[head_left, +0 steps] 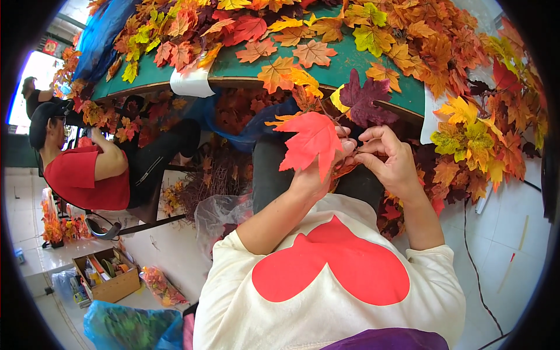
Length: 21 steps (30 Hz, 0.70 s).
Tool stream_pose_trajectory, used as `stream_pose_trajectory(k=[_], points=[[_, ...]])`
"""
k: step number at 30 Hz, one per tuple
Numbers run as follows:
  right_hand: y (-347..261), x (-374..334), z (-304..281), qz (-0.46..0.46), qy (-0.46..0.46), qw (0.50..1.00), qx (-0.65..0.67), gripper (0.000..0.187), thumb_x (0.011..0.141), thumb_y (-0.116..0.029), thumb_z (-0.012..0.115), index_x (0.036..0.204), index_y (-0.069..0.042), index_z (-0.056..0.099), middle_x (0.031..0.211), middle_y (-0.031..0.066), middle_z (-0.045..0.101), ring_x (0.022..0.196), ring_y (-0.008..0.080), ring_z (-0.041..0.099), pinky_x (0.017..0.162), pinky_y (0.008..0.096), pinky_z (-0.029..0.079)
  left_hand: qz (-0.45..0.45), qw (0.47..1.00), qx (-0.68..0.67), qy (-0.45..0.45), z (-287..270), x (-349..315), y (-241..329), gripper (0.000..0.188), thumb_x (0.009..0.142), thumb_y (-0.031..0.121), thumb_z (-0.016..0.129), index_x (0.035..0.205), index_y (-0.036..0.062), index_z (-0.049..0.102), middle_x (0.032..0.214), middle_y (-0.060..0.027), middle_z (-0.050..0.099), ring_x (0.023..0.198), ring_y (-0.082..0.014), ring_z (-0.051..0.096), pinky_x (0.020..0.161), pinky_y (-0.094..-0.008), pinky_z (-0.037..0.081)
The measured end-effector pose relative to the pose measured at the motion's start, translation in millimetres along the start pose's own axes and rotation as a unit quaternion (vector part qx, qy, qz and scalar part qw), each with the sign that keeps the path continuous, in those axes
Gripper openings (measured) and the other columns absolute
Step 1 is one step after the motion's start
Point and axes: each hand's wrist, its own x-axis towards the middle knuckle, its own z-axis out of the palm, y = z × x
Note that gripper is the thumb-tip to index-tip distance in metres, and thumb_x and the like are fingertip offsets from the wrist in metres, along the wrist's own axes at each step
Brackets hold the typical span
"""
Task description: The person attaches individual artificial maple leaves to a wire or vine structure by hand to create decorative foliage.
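Note:
My left hand (pixel 309 182) is closed around the stem of an artificial maple leaf spray, low in front of the table edge. A large bright red leaf (pixel 312 143) covers much of that hand. Beside it, a dark purple leaf (pixel 366 99) stands up over the table edge, with a yellow leaf (pixel 339 100) partly behind it. My right hand (pixel 394 160) is at the same spot, thumb and fingers pinched together close to the left fingertips. What sits in that pinch is too small to make out. Orange leaf parts show just below the fingers.
Loose orange, red and yellow leaves (pixel 315 53) are heaped on a green table (pixel 233 71). Leafy sprays (pixel 466 137) hang at its right end. A blue plastic bag (pixel 248 140) lies under the edge. At left sits another person (pixel 87 175); a wooden box (pixel 114 286) stands behind.

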Motion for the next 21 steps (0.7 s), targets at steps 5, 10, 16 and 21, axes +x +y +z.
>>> stream_pose_trajectory(k=[5, 10, 16, 21], points=[[3.4, 0.6, -0.2, -0.002, -0.007, 1.0, -0.008, 0.025, 0.076, -0.003, 0.062, 0.097, 0.001, 0.048, 0.077, 0.0108, 0.066, 0.073, 0.0153, 0.065, 0.066, 0.0249, 0.049, 0.005, 1.0, -0.006, 0.017, 0.2, 0.7, -4.9, 0.028, 0.074, 0.003, 0.067, 0.097, 0.0043, 0.051, 0.089, -0.0022, 0.052, 0.08, -0.0118, 0.054, 0.067, -0.0254, 0.045], [1.1, -0.1, -1.3, -0.02, -0.004, 0.999, -0.027, 0.023, 0.077, -0.002, 0.06, 0.097, 0.001, 0.049, 0.078, 0.0114, 0.066, 0.073, 0.0164, 0.065, 0.066, 0.0248, 0.049, 0.068, 0.995, 0.078, -0.005, -0.6, 1.0, -8.5, 0.029, 0.077, 0.008, 0.065, 0.101, 0.001, 0.048, 0.083, -0.0053, 0.056, 0.074, -0.0128, 0.056, 0.06, -0.0243, 0.045], [4.1, -1.1, -0.7, 0.002, 0.008, 0.999, -0.036, 0.022, 0.076, -0.004, 0.059, 0.095, 0.004, 0.051, 0.077, 0.0124, 0.066, 0.073, 0.0199, 0.066, 0.064, 0.0267, 0.05, 0.165, 0.953, 0.253, -0.02, -4.4, 1.2, -15.4, 0.023, 0.081, 0.007, 0.062, 0.1, 0.0007, 0.05, 0.088, -0.003, 0.054, 0.076, -0.0097, 0.053, 0.064, -0.0248, 0.046], [14.9, -5.2, -0.8, -0.013, -0.007, 0.997, -0.08, 0.024, 0.074, -0.005, 0.061, 0.094, 0.005, 0.051, 0.075, 0.0142, 0.064, 0.071, 0.0254, 0.065, 0.063, 0.0291, 0.05, 0.255, 0.879, 0.395, -0.079, -20.7, 3.5, -30.0, 0.022, 0.083, 0.006, 0.06, 0.103, 0.0, 0.051, 0.089, -0.0036, 0.054, 0.08, -0.0087, 0.052, 0.07, -0.0243, 0.046]])
